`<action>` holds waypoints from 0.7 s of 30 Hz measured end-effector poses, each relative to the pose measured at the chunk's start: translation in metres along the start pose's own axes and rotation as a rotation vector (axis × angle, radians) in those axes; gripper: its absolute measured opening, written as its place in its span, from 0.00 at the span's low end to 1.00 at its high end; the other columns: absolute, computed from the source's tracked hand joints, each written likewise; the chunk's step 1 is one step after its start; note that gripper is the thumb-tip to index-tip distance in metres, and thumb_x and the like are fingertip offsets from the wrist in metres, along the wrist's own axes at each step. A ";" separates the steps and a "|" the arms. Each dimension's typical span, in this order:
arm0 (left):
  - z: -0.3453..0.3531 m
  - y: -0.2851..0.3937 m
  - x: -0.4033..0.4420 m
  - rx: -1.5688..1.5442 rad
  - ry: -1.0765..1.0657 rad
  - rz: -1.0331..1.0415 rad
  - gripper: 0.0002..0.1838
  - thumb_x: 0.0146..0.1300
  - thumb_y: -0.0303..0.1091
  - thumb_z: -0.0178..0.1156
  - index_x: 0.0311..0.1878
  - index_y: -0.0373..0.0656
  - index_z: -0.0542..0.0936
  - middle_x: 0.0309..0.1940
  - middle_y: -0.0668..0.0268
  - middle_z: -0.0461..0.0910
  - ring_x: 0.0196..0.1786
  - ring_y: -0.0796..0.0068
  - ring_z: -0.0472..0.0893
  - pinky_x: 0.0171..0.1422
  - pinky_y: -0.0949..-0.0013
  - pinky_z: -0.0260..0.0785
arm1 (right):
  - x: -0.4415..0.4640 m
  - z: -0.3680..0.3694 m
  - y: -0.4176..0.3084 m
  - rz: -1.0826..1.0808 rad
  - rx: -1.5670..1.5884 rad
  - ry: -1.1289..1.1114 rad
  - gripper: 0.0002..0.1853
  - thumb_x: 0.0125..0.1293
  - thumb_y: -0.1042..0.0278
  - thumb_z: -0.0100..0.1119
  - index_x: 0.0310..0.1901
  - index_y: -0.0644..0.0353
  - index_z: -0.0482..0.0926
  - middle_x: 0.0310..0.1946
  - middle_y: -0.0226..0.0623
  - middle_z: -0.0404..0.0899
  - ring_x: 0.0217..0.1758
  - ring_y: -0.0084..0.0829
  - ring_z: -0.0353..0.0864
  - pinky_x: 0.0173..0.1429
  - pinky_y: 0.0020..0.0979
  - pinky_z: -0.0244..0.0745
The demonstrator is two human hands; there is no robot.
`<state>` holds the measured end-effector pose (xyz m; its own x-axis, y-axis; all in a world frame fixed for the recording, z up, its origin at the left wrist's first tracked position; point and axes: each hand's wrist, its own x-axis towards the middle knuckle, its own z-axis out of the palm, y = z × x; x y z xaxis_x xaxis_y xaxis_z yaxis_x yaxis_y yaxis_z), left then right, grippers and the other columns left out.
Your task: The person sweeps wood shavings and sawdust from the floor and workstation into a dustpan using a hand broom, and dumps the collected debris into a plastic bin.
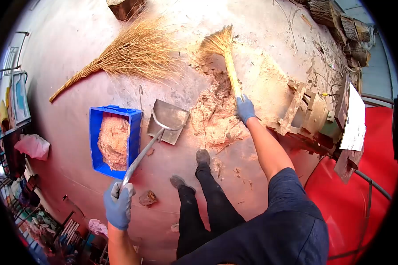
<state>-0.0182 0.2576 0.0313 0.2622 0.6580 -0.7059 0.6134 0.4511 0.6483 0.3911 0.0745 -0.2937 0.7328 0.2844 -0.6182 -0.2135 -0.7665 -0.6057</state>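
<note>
My left hand (118, 205), in a blue-grey glove, is closed round the handle of a metal dustpan (169, 121), whose pan rests on the floor beside a blue bin (94, 145). Reddish sawdust (113, 141) fills part of the bin. My right hand (245, 108), gloved too, grips the lower end of a short straw broom (230, 66). The broom's bristles touch the floor at the top of a pile of sawdust and wood chips (214, 119). That pile lies between the dustpan and my right hand.
A large twig broom (132, 53) lies at the upper left, near a wood block (125, 8). A wooden-framed machine (311, 112) stands on the right, with logs (356, 31) behind it. A small brown chunk (147, 198) is near my left hand. Cluttered shelves line the left.
</note>
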 end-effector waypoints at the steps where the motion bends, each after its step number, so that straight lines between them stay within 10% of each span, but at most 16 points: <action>1: 0.005 -0.002 0.005 0.065 0.042 0.099 0.12 0.69 0.33 0.55 0.29 0.40 0.72 0.22 0.71 0.72 0.22 0.86 0.65 0.27 0.77 0.58 | 0.053 0.022 -0.010 0.034 0.244 -0.073 0.20 0.75 0.50 0.50 0.58 0.54 0.73 0.24 0.44 0.80 0.18 0.36 0.80 0.21 0.38 0.73; 4: 0.015 -0.008 0.015 0.106 0.167 0.211 0.13 0.69 0.34 0.55 0.29 0.39 0.72 0.22 0.69 0.72 0.25 0.83 0.66 0.31 0.74 0.64 | 0.145 0.072 -0.078 0.076 0.485 -0.267 0.22 0.74 0.46 0.50 0.54 0.57 0.75 0.31 0.47 0.82 0.23 0.42 0.81 0.25 0.41 0.77; 6: 0.015 -0.013 0.017 0.081 0.248 0.222 0.13 0.69 0.34 0.54 0.28 0.39 0.71 0.22 0.69 0.72 0.25 0.82 0.67 0.32 0.72 0.66 | 0.128 0.073 -0.120 0.197 0.076 -0.222 0.22 0.74 0.49 0.49 0.45 0.64 0.79 0.30 0.46 0.81 0.23 0.39 0.80 0.28 0.40 0.76; 9: 0.006 -0.016 0.013 0.144 0.173 0.222 0.14 0.73 0.40 0.52 0.31 0.44 0.67 0.23 0.70 0.68 0.27 0.82 0.67 0.37 0.65 0.77 | 0.107 0.076 -0.016 0.083 -0.119 -0.260 0.26 0.69 0.45 0.51 0.55 0.62 0.78 0.36 0.52 0.84 0.29 0.39 0.85 0.34 0.40 0.79; 12: 0.018 -0.007 0.019 0.081 0.256 0.265 0.14 0.68 0.34 0.53 0.26 0.37 0.71 0.20 0.66 0.74 0.25 0.80 0.71 0.35 0.70 0.71 | 0.005 0.037 0.117 0.132 -0.394 -0.170 0.29 0.70 0.44 0.50 0.64 0.57 0.71 0.51 0.59 0.80 0.58 0.55 0.78 0.60 0.46 0.72; 17: 0.006 -0.010 0.028 0.125 0.230 0.242 0.15 0.68 0.34 0.53 0.26 0.37 0.70 0.21 0.66 0.72 0.26 0.81 0.71 0.35 0.70 0.72 | -0.090 -0.013 0.170 0.149 -0.023 -0.093 0.29 0.72 0.51 0.55 0.68 0.59 0.70 0.47 0.54 0.83 0.44 0.42 0.86 0.49 0.39 0.80; 21: -0.001 -0.020 0.027 0.138 0.225 0.256 0.15 0.73 0.40 0.50 0.30 0.44 0.66 0.23 0.71 0.65 0.26 0.81 0.67 0.34 0.63 0.79 | 0.030 -0.024 0.039 0.112 0.260 -0.039 0.26 0.74 0.55 0.54 0.70 0.52 0.68 0.26 0.35 0.78 0.22 0.25 0.78 0.23 0.30 0.75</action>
<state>-0.0238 0.2667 -0.0002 0.2596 0.8621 -0.4352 0.6479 0.1788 0.7404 0.4202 0.0391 -0.3241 0.6710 0.2324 -0.7041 -0.4537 -0.6224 -0.6378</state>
